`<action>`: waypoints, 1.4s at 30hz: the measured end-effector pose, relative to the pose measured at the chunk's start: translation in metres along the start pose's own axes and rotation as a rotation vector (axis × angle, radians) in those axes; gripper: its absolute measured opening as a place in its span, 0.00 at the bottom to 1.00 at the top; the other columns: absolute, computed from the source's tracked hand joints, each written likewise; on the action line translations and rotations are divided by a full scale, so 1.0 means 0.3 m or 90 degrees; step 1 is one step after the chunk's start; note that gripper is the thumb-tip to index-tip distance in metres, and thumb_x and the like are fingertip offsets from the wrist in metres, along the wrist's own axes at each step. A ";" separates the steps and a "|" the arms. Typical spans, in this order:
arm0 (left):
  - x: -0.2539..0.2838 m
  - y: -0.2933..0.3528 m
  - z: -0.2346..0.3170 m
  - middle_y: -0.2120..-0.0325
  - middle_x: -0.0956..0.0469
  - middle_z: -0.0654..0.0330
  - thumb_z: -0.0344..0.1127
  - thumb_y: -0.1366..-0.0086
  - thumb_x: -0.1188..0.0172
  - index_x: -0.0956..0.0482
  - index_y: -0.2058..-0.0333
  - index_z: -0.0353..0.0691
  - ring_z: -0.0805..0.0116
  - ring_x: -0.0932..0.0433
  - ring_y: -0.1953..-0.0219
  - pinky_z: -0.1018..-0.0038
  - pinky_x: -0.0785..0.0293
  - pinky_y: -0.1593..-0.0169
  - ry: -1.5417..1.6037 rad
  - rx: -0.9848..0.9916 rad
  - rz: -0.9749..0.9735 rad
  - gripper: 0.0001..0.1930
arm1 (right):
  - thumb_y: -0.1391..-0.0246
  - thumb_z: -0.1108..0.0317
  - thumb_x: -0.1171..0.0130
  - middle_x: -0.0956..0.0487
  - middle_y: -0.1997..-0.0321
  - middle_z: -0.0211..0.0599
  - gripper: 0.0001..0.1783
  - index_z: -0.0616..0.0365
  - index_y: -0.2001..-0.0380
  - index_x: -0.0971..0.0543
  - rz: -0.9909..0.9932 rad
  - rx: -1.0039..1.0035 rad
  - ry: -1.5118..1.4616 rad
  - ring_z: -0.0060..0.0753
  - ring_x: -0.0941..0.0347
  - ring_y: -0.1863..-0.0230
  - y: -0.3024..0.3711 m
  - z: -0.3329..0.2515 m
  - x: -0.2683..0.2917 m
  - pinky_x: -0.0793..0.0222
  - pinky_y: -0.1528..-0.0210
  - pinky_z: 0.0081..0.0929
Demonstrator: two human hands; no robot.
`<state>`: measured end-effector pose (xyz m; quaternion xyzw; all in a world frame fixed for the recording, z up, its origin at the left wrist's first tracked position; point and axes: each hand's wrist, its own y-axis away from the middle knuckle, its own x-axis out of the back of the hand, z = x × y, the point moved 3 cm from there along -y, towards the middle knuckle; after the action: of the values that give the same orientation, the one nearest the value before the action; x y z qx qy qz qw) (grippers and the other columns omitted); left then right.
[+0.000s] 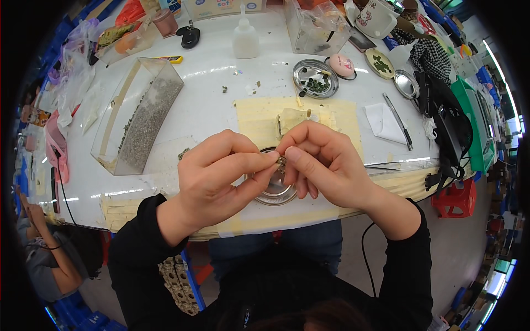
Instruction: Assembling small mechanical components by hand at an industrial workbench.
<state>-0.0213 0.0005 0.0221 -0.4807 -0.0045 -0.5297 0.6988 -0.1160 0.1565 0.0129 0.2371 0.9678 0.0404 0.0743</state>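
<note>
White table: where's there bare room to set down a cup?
A fairly bare patch of table lies between the grey-filled bin and the yellow sheet; a smaller one between the dish of green bits and the white napkin. Crowded: the far side beyond the squeeze bottle, and around the black bag.

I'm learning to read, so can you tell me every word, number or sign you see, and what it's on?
I won't copy printed words, but here's where printing shows:
Pale box at the top edge: large letters, partly readable.
White mug: printed design, any words too small to read.
Pink round thing: small marking, too small to read.
Small piece at the fingertips: no writing I can make out.
</note>
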 end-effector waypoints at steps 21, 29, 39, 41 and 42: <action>-0.010 0.003 -0.013 0.75 0.24 0.59 0.19 0.51 0.33 0.18 0.68 0.33 0.75 0.24 0.76 0.82 0.30 0.73 0.058 0.051 -0.010 0.10 | 0.54 0.70 0.34 0.26 0.72 0.34 0.08 0.58 0.69 0.22 0.317 0.436 0.799 0.37 0.30 0.68 -0.035 -0.080 0.103 0.34 0.67 0.31; -0.009 0.002 -0.014 0.75 0.24 0.59 0.19 0.51 0.32 0.18 0.68 0.33 0.75 0.24 0.76 0.82 0.30 0.73 0.058 0.050 -0.002 0.10 | 0.55 0.71 0.33 0.26 0.72 0.33 0.08 0.57 0.71 0.22 0.325 0.479 0.789 0.38 0.30 0.70 -0.023 -0.071 0.107 0.34 0.69 0.31; 0.007 -0.006 0.007 0.76 0.25 0.62 0.21 0.55 0.30 0.16 0.67 0.37 0.72 0.25 0.77 0.79 0.29 0.75 0.000 -0.019 0.021 0.13 | 0.48 0.71 0.37 0.23 0.76 0.33 0.06 0.60 0.66 0.20 0.106 0.351 0.368 0.22 0.28 0.77 0.003 -0.042 0.017 0.33 0.74 0.18; 0.007 -0.005 0.007 0.76 0.25 0.62 0.21 0.55 0.30 0.16 0.68 0.37 0.72 0.25 0.77 0.79 0.29 0.75 -0.002 -0.020 0.017 0.13 | 0.44 0.69 0.39 0.22 0.74 0.31 0.08 0.62 0.65 0.19 0.067 0.279 0.269 0.18 0.28 0.76 -0.004 -0.009 0.015 0.33 0.72 0.16; 0.009 -0.004 0.007 0.76 0.25 0.62 0.21 0.55 0.30 0.16 0.68 0.37 0.72 0.25 0.77 0.78 0.29 0.75 -0.003 -0.020 0.017 0.13 | 0.44 0.68 0.39 0.21 0.74 0.31 0.08 0.62 0.65 0.20 0.052 0.236 0.225 0.17 0.28 0.75 -0.007 -0.002 0.014 0.33 0.72 0.16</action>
<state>-0.0200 0.0000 0.0252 -0.4930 0.0082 -0.5192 0.6981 -0.1207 0.1566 0.0128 0.2751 0.9462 -0.0936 -0.1425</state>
